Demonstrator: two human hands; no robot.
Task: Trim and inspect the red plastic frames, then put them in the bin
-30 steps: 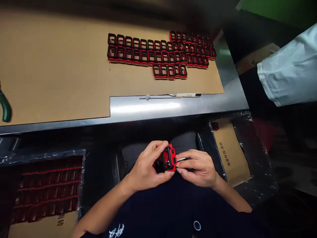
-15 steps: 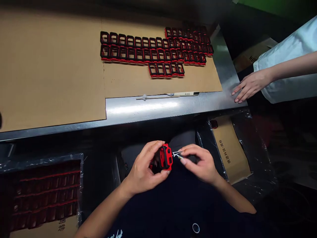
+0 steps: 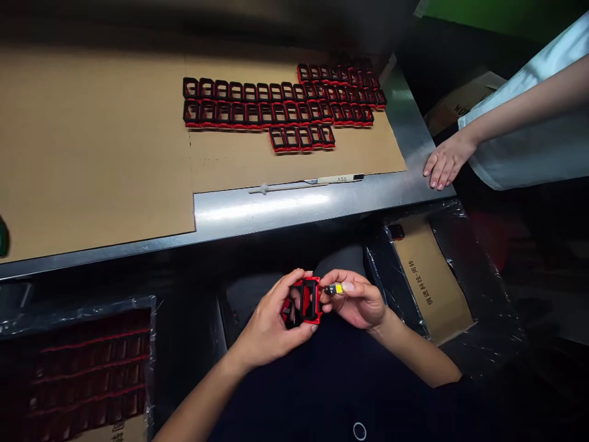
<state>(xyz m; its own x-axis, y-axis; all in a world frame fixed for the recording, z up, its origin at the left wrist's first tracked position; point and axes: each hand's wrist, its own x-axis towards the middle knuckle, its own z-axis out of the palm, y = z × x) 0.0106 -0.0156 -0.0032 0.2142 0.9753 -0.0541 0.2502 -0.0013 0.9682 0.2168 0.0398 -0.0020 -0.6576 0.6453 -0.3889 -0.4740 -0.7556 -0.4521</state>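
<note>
Over my lap, my left hand [image 3: 271,322] grips a small red-and-black rectangular frame [image 3: 317,302] by its edges, fingers at the top and thumb at the bottom. The frame's open middle faces up toward me. Close by its right side, my right hand [image 3: 361,301] is closed on a pair of tweezers [image 3: 339,288], of which a yellow patch and a dark end show. Some right fingertips are at the frame's right edge; whether they touch it, I cannot tell.
Rows of similar frames [image 3: 251,114] stand on cardboard [image 3: 96,147] over a metal table [image 3: 276,205]. A brush marked A55 [image 3: 340,179] and a white-tipped stick [image 3: 264,189] lie near its edge. Lined boxes flank me. Another person's hand [image 3: 446,162] rests on the table's right corner.
The tweezers have been turned in my right hand, so the yellow patch now shows instead of the metal prongs. My left hand has tilted the frame, opening its middle to view.
</note>
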